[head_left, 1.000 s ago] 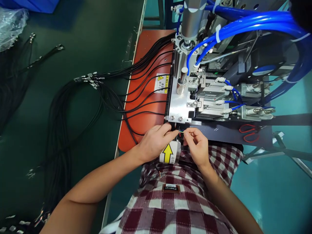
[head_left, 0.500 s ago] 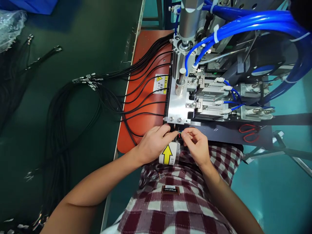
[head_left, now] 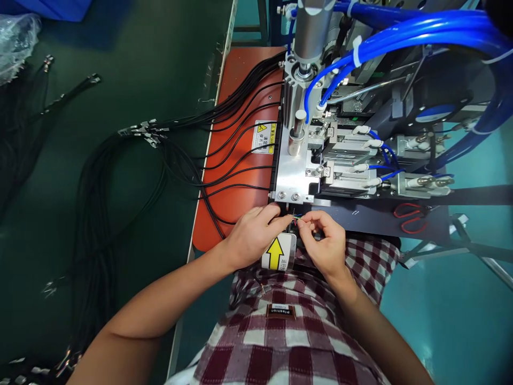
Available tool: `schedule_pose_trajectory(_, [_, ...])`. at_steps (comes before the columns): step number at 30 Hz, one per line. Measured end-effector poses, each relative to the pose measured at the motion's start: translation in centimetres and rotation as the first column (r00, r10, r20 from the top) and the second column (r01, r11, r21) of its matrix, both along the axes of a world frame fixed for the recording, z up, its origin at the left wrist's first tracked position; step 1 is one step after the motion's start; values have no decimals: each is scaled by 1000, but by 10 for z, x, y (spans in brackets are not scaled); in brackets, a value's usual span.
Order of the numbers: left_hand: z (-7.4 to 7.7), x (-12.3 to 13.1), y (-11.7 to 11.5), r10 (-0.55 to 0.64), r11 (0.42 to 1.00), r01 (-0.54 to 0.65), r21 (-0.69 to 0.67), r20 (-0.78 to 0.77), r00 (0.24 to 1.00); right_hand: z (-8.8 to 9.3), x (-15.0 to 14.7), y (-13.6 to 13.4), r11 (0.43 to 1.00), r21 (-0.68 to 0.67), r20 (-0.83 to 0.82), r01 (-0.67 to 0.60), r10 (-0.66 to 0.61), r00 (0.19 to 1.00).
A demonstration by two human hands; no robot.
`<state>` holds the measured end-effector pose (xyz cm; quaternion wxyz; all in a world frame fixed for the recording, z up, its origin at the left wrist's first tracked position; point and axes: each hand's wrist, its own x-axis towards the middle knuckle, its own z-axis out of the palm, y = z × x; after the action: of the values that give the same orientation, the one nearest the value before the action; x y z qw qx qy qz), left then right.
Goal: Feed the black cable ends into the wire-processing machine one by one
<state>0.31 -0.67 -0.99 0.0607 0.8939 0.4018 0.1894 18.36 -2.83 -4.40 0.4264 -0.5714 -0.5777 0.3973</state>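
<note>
Thin coloured wires (head_left: 295,218), some red, green and blue, fan out at the front end of the metal machine (head_left: 294,176). My left hand (head_left: 254,232) is closed on the cable end at their left, thumb and forefinger pressed together. From the right, my right hand (head_left: 324,240) pinches the tips of the wires between thumb and forefinger. Just below the fingers lies a white label with a yellow arrow (head_left: 275,254). Black cables (head_left: 236,187) run over the orange-red board (head_left: 224,214) into the machine's left side.
A large bundle of black cables (head_left: 92,214) with metal ends lies on the dark green table (head_left: 160,64). Blue air hoses (head_left: 420,32) arch over the machine. Red-handled scissors (head_left: 412,218) rest on the dark plate at the right. Clear plastic (head_left: 18,45) lies at the upper left.
My right hand has shifted slightly to the right, and more of the coloured wires shows between my hands. My left hand has hardly moved.
</note>
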Motion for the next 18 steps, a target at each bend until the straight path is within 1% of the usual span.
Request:
schedule_pose_trajectory(7, [-2,-1,-1,0,1000,0,-3,-13,1000,5,7,6,987,116,119,-115,101,988])
schedule_pose_trajectory(12, [-1,-1,-1,0,1000,0,-12,-8,1000,7,11,10,978,109,151,-176,159,976])
schedule_pose_trajectory(18, [-2,-1,-1,-3,1000,3,0,-6,1000,9,12,12,976,97,146,-195,179,973])
